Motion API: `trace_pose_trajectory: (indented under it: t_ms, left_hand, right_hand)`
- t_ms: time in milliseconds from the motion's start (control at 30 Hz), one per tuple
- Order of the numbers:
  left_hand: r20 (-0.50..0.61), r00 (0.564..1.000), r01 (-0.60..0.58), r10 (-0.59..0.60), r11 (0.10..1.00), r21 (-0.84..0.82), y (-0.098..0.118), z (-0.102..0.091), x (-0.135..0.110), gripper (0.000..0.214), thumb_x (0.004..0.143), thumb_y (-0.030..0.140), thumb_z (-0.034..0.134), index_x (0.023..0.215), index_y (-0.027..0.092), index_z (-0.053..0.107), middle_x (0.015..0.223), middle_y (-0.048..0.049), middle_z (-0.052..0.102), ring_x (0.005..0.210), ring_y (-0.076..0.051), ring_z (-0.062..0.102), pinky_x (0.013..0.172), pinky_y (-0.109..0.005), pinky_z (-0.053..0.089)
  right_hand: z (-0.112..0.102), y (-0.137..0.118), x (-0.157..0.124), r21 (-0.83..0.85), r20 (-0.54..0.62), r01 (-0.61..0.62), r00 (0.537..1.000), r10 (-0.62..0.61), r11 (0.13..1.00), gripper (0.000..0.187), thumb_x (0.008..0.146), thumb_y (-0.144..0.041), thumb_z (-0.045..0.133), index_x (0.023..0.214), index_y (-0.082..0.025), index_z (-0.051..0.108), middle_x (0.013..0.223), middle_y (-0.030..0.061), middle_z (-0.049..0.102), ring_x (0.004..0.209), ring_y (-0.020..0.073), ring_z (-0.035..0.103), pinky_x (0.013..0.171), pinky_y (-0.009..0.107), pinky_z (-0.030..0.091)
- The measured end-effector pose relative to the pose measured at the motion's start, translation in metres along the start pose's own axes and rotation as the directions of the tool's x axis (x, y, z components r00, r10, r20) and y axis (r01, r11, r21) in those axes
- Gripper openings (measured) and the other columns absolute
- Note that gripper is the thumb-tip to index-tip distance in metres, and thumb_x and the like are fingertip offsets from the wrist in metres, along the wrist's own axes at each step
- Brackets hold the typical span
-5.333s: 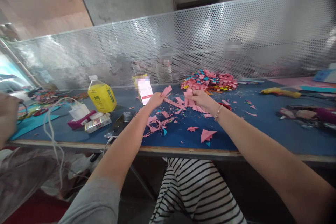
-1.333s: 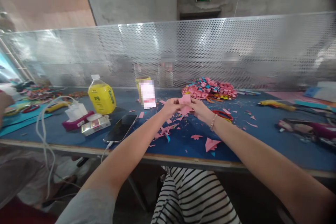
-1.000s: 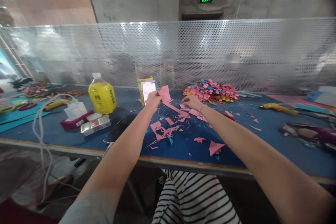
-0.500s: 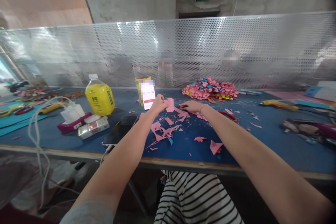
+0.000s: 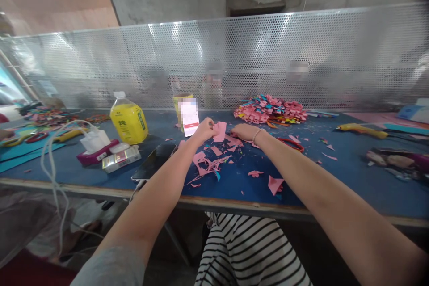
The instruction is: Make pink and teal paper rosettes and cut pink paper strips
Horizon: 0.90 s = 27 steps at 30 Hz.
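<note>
In the head view, my left hand [image 5: 206, 129] pinches a small rectangular piece of pink paper [image 5: 220, 132] above the table. To its right, my right hand [image 5: 244, 132] has its fingers bent together low over pink scraps; what is between them, if anything, is hidden. Loose pink paper scraps [image 5: 205, 166] lie in front of both hands, mixed with thin strips and a few blue bits. Beside my right wrist is a pair of red-handled scissors [image 5: 292, 145], partly covered by the arm.
Behind my hands stand a phone with a lit screen [image 5: 189, 120] and a heap of folded pink paper [image 5: 270, 109]. To the left are a yellow bottle [image 5: 129, 120], a tissue pack [image 5: 94, 143] and a dark tablet-like device [image 5: 152, 163]. A yellow-handled tool [image 5: 363, 132] lies right.
The view has tilted slightly, shifting the scene. My left hand still holds the pink paper, which now stands more upright and shows more of its face. My right hand has barely moved.
</note>
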State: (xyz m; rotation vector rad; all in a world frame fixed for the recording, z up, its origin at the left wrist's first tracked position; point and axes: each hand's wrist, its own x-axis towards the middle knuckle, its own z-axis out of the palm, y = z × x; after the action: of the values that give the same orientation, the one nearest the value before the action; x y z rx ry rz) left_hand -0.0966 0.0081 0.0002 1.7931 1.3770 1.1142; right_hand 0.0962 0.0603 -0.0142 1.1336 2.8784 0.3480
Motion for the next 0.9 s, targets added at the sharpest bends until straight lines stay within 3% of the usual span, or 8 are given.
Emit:
trace_pose_trajectory:
  t_ms: [300,433,533,600,700,800,900]
  left_hand:
    - [0.041,0.997,-0.074,0.073,0.997,0.029,-0.002,-0.001,0.004,0.013,0.057,0.006,0.059,0.067,0.015,0.054,0.061,-0.0004,0.057,0.051,-0.009,0.051,0.052,-0.024,0.037]
    - [-0.023,0.999,0.035,-0.037,0.996,-0.083,0.000,0.002,0.003,0.015,0.056,0.005,0.062,0.069,0.013,0.061,0.062,-0.0027,0.060,0.052,-0.010,0.051,0.055,-0.026,0.040]
    - [-0.008,0.990,0.135,-0.142,0.955,-0.265,0.006,0.006,0.000,0.012,0.059,0.003,0.059,0.064,0.012,0.062,0.060,-0.0031,0.061,0.054,-0.010,0.052,0.060,-0.027,0.043]
    - [0.020,0.981,0.185,-0.194,0.894,-0.408,0.012,0.009,-0.002,0.013,0.061,0.001,0.057,0.060,0.012,0.062,0.061,-0.0030,0.061,0.058,-0.010,0.055,0.067,-0.028,0.046]
    - [0.036,0.974,0.207,-0.223,0.816,-0.540,0.018,0.012,-0.003,0.016,0.068,0.002,0.054,0.057,0.013,0.060,0.059,-0.0024,0.062,0.061,-0.010,0.057,0.074,-0.028,0.048]
    - [0.035,0.975,0.198,-0.218,0.792,-0.578,0.022,0.012,-0.004,0.021,0.078,0.012,0.050,0.060,0.012,0.061,0.060,-0.0043,0.062,0.062,-0.010,0.058,0.076,-0.028,0.048]
    - [0.036,0.976,0.194,-0.214,0.785,-0.588,0.021,0.011,-0.004,0.022,0.079,0.016,0.053,0.059,0.011,0.060,0.060,-0.0056,0.062,0.063,-0.011,0.058,0.076,-0.029,0.048]
  right_hand:
    - [0.007,0.003,-0.006,0.251,-0.238,-0.083,0.960,0.145,0.965,0.026,0.076,-0.007,0.045,0.087,-0.012,0.067,0.090,0.0103,0.067,0.085,0.0172,0.059,0.075,0.025,0.040]
    - [-0.004,-0.002,-0.006,0.465,-0.468,-0.087,0.820,0.328,0.881,0.028,0.072,-0.004,0.045,0.088,-0.011,0.066,0.088,0.0078,0.068,0.081,0.0147,0.059,0.075,0.024,0.043]
    - [-0.011,-0.012,-0.003,0.524,-0.570,-0.008,0.739,0.358,0.852,0.028,0.073,-0.007,0.046,0.092,-0.013,0.066,0.089,0.0066,0.068,0.081,0.0148,0.060,0.076,0.026,0.045]
    - [-0.014,-0.021,-0.001,0.495,-0.600,0.035,0.736,0.312,0.868,0.031,0.072,-0.005,0.045,0.093,-0.013,0.066,0.089,0.0068,0.068,0.084,0.0154,0.060,0.079,0.028,0.045]
    - [-0.019,-0.036,0.000,0.438,-0.582,0.046,0.775,0.245,0.898,0.037,0.070,-0.002,0.044,0.099,-0.011,0.065,0.094,0.0100,0.067,0.088,0.0170,0.060,0.084,0.029,0.043]
    - [-0.024,-0.047,-0.002,0.442,-0.533,0.070,0.822,0.199,0.894,0.045,0.071,-0.002,0.043,0.112,-0.012,0.059,0.102,0.0105,0.065,0.093,0.0172,0.059,0.084,0.028,0.043]
    - [-0.026,-0.052,-0.003,0.446,-0.493,0.109,0.858,0.143,0.888,0.041,0.071,-0.002,0.042,0.106,-0.010,0.061,0.099,0.0113,0.066,0.092,0.0181,0.059,0.083,0.028,0.043]
